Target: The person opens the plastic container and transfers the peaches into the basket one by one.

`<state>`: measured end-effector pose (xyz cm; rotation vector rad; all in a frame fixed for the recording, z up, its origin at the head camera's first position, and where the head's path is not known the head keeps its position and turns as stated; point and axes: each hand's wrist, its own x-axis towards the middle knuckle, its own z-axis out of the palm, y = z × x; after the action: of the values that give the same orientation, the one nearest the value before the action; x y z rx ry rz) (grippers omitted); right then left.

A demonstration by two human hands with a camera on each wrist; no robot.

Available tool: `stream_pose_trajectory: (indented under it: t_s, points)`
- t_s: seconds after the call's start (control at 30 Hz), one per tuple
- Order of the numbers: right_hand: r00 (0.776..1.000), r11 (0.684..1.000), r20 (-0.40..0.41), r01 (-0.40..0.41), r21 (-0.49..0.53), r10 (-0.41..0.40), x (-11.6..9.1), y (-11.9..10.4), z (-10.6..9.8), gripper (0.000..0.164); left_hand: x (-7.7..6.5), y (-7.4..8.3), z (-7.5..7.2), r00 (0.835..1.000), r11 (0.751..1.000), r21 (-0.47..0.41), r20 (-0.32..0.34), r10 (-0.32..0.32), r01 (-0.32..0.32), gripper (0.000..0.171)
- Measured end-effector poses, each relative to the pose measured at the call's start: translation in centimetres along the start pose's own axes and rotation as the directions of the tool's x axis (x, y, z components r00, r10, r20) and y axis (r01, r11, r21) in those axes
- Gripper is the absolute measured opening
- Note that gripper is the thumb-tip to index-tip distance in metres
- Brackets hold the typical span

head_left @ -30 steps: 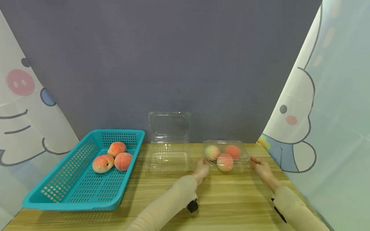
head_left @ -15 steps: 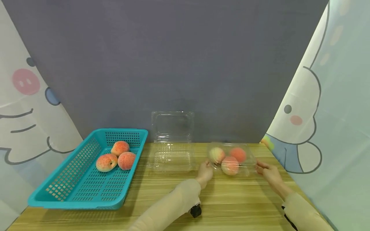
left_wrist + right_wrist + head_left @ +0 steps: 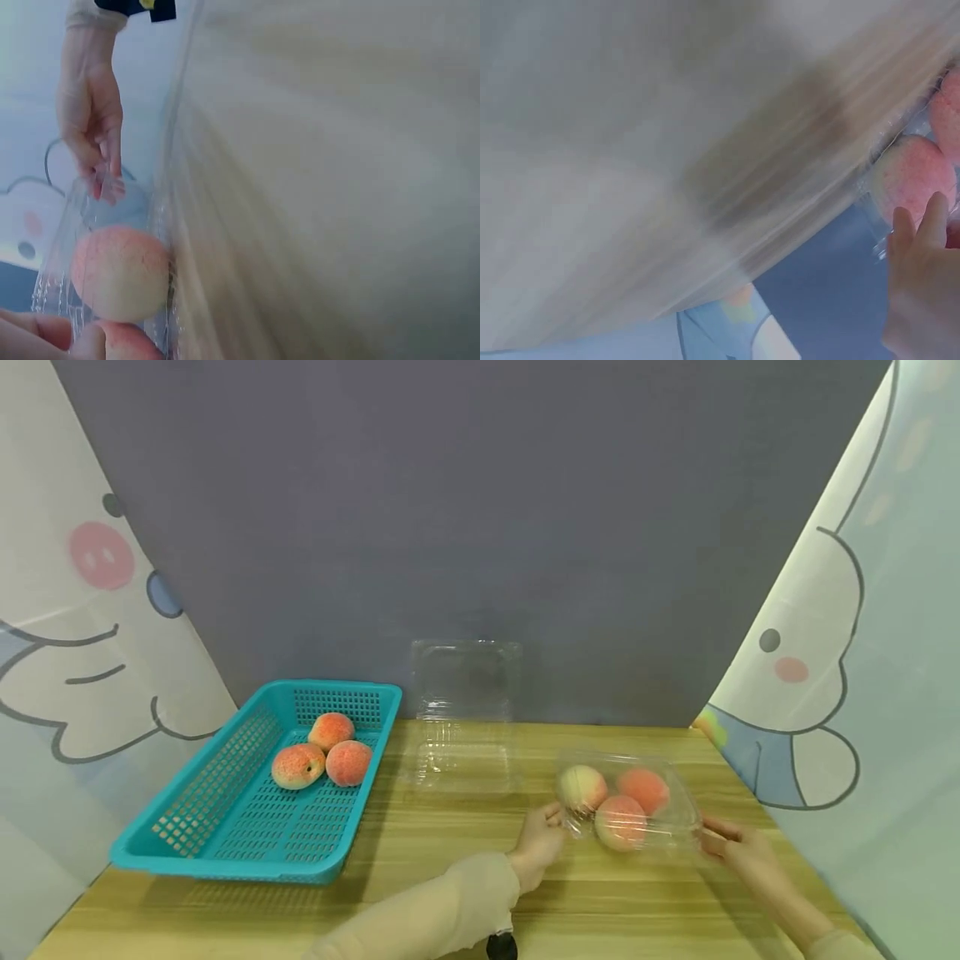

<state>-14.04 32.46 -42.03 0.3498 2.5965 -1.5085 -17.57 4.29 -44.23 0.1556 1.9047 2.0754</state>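
A clear plastic clamshell box (image 3: 678,800), lid closed, holds a few peaches: a pale one (image 3: 583,789), a red one (image 3: 643,790) and a pink one (image 3: 621,823). In the head view my left hand (image 3: 538,845) pinches its near left corner. My right hand (image 3: 741,858) grips the right end between thumb and fingers. The left wrist view shows that grip of the right hand (image 3: 90,112) from across the box, with my left fingers at the lower left. Over in the right wrist view, the right hand (image 3: 922,289) lies against the box by a peach (image 3: 913,176).
A second clear clamshell (image 3: 465,768) stands open behind the left hand, its lid upright near the grey backdrop (image 3: 480,510). At the left, a teal perforated basket (image 3: 330,867) contains several peaches (image 3: 298,766). Cartoon-printed sheets (image 3: 810,693) flank the wooden table (image 3: 600,918).
Both hands have drawn the peach-filled box nearer the person and slightly right, away from the open clamshell. The head view has also turned a little left. Basket and open clamshell keep their places.
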Motion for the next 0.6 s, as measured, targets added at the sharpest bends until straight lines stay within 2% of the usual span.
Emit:
stream_pose_trajectory:
  t_s: [0.1, 0.23, 0.47, 0.6]
  points:
    - [1.000, 0.999, -0.006, -0.029, -0.033, 0.029, -1.2, 0.1, 0.2, 0.061, -1.6, 0.0, -0.3, 1.000, 1.000, -0.009, 0.011, -0.021, 0.021, 0.062]
    - [0.999, 0.998, 0.005, -0.052, -0.042, 0.053, -2.8, -0.1, 1.2, 0.064, -3.8, 0.1, -1.5, 0.998, 0.998, 0.002, 0.027, -0.056, 0.056, 0.064]
    - [0.996, 0.998, 0.065, -0.063, -0.032, 0.065, -5.6, -1.0, 3.9, 0.062, -7.9, 0.4, -4.6, 0.994, 0.996, 0.015, 0.071, -0.088, 0.087, 0.062]
    - [0.993, 1.000, 0.117, -0.012, -0.006, 0.013, -6.8, -1.7, 6.0, 0.062, -10.1, 0.3, -6.9, 0.993, 0.997, 0.011, 0.081, -0.081, 0.080, 0.058]
